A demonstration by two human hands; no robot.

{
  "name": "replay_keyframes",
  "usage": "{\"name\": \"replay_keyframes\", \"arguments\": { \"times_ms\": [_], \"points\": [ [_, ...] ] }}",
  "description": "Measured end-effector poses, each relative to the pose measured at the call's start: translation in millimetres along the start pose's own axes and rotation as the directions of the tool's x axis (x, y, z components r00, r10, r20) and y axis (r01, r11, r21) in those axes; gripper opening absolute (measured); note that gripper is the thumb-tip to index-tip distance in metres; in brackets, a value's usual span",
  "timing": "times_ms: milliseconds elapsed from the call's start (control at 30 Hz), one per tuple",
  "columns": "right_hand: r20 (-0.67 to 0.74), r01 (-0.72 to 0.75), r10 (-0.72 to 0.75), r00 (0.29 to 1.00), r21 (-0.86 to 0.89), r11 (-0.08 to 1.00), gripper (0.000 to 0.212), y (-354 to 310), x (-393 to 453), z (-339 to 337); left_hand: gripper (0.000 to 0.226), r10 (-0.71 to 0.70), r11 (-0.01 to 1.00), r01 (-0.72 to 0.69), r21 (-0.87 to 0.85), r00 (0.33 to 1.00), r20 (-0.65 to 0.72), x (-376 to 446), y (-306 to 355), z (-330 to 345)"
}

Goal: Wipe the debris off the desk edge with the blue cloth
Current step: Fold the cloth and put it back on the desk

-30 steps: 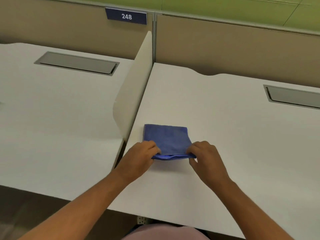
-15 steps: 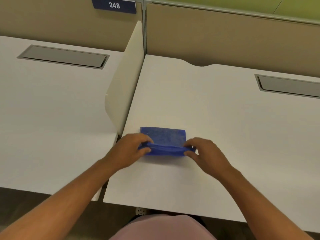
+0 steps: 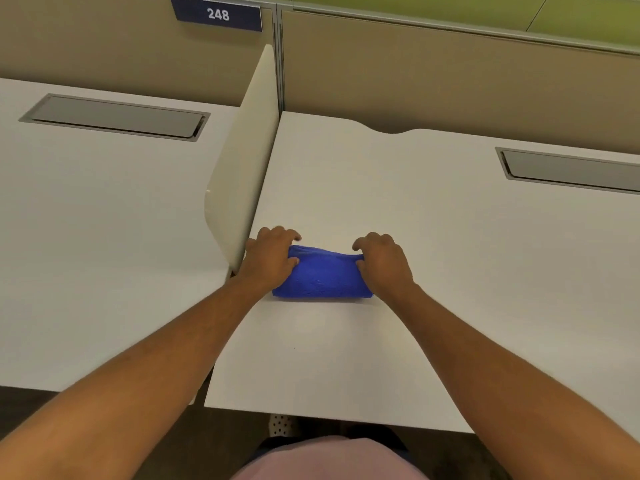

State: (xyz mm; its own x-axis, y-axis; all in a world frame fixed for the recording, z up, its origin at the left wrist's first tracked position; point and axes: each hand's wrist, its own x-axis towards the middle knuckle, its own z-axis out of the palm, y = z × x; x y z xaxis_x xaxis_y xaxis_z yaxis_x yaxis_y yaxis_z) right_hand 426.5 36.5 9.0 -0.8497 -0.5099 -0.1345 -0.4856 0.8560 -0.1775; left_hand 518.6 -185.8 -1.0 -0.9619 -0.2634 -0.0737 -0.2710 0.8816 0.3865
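Now, L to R. Far L: neighbouring desk [image 3: 104,237] w/ grey cable hatch [image 3: 114,116] near its back edge. Then cream divider panel [image 3: 242,174] upright along L edge of working desk [image 3: 398,358], curved front end just beside L hand. Left hand [image 3: 268,258] clasped over L end of blue cloth [image 3: 322,277], fingers curled over far fold, thumb pressed on top. Cloth folded into thick pad, lying flat near L edge of desk, well back from front edge. Right hand [image 3: 384,261] clasped over R end likewise, gripping cloth. Further R: second hatch [image 3: 571,171] toward back R corner, well apart. Nameplate "248" [image 3: 218,15] up on back partition.

Handling, by judgement: soft, light, floppy, prob. grippy on laminate; likely to unfold if pinched at one corner. Best held at both ends w/ palms pressing down, kept as a pad. Obstruction: divider limits sweep to L; front edge clear. Debris not discernible, apart from maybe one tiny dark speck nearer front edge.
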Motion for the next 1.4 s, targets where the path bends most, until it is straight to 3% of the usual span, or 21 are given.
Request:
{"name": "replay_keyframes", "arguments": {
  "times_ms": [67,133,200,267,400,567,633,700,767,867,933,1000,1167,1233,1333,1400],
  "points": [
    [-0.166,0.062,-0.071,0.984,-0.054,0.997,0.040,-5,-13,8,0.048,0.115,0.991,-0.103,0.079,0.980,-0.160,-12,1,5],
    [-0.259,0.188,-0.194,0.946,-0.048,0.981,0.031,-10,-32,19,0.044,0.345,0.938,-0.325,0.119,0.907,-0.242,-28,-3,13],
    [-0.251,0.326,-0.326,0.911,-0.045,0.944,0.024,-11,-50,31,0.044,0.552,0.833,-0.531,0.158,0.817,-0.166,-45,-10,24],
    [-0.178,0.374,-0.375,0.910,-0.045,0.927,0.036,-8,-58,43,0.054,0.604,0.786,-0.592,0.178,0.796,-0.023,-55,-16,34],
    [-0.179,0.312,-0.314,0.932,-0.037,0.949,0.059,-3,-49,56,0.067,0.468,0.860,-0.468,0.203,0.882,0.051,-53,-12,48],
    [-0.177,0.318,-0.310,0.934,0.022,0.948,0.044,2,-30,38,0.054,0.430,0.896,-0.423,0.136,0.903,-0.024,-34,-9,41],
    [-0.142,0.212,-0.185,0.972,0.206,0.955,0.033,8,-25,23,0.044,0.360,0.931,-0.362,-0.034,0.930,-0.071,-27,-7,29],
    [-0.069,0.059,-0.029,0.997,0.492,0.869,0.024,18,-22,5,0.038,0.181,0.924,-0.186,-0.334,0.982,-0.047,-21,-2,12],
    [0.034,-0.077,0.077,0.996,0.748,0.659,0.019,33,-22,-14,0.034,0.036,0.789,-0.027,-0.613,0.999,0.003,-11,4,-4],
    [0.128,-0.167,0.131,0.983,0.917,0.361,0.022,55,-23,-37,0.029,-0.018,0.456,0.097,-0.884,0.995,0.101,6,23,-16],
    [0.147,-0.168,0.114,0.982,0.966,0.198,0.025,68,-22,-48,0.033,-0.035,0.232,0.203,-0.951,0.979,0.200,14,45,-18],
    [0.154,-0.165,0.107,0.982,0.981,0.099,0.023,82,-19,-56,0.037,-0.038,0.115,0.288,-0.951,0.957,0.286,22,70,-15],
    [0.195,-0.220,0.232,0.953,0.971,0.091,0.031,133,-6,-79,0.034,-0.132,0.120,0.459,-0.880,0.886,0.444,57,129,-9],
    [0.237,-0.261,0.212,0.948,0.961,0.093,0.042,162,1,-91,0.031,-0.171,0.117,0.493,-0.862,0.865,0.471,76,154,-7],
    [0.242,-0.267,0.213,0.947,0.959,0.098,0.062,210,16,-110,0.032,-0.111,0.127,0.518,-0.846,0.855,0.507,108,193,-5],
    [0.217,-0.259,0.262,0.940,0.956,0.140,0.064,243,30,-121,0.040,-0.051,0.172,0.520,-0.837,0.853,0.520,132,218,-4]
  ]
}}
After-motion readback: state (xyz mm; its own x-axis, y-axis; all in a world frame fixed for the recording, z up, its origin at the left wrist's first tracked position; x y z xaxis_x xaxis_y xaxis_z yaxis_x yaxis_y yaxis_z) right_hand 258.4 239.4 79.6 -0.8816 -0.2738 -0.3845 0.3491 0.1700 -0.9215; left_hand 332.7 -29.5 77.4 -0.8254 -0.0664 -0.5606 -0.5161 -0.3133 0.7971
